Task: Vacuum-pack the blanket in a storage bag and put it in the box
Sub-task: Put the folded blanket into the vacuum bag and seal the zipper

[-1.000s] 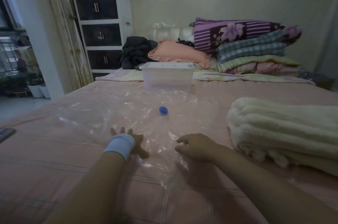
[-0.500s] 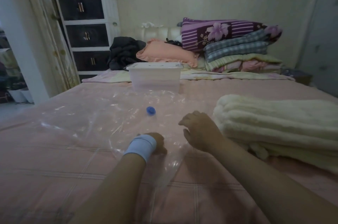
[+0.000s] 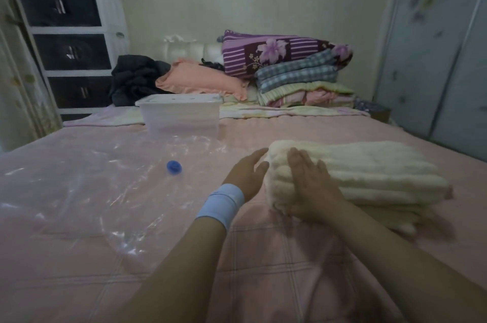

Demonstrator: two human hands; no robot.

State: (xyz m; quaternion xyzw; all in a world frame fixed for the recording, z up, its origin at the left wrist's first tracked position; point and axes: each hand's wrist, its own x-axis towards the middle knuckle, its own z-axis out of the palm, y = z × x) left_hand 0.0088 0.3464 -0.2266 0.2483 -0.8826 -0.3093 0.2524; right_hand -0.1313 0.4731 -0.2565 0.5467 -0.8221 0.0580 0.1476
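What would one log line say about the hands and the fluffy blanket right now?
stage: blanket not yet bagged | left hand: fingers straight, at blanket's end | right hand: flat on blanket | bag: flat on bed

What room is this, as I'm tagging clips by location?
Most likely a bedroom: a bed with a pink cover, a pillow and folded quilts stacked at its head, and a drawer cabinet beside it.

The cream, ribbed plush blanket (image 3: 369,172) lies folded in a thick stack on the right of the pink bed cover (image 3: 263,256). Left of it the clear storage bag (image 3: 87,185) lies flat and crinkled, blue valve cap (image 3: 174,166) upward. At its far edge stands the translucent box (image 3: 181,117), lid on
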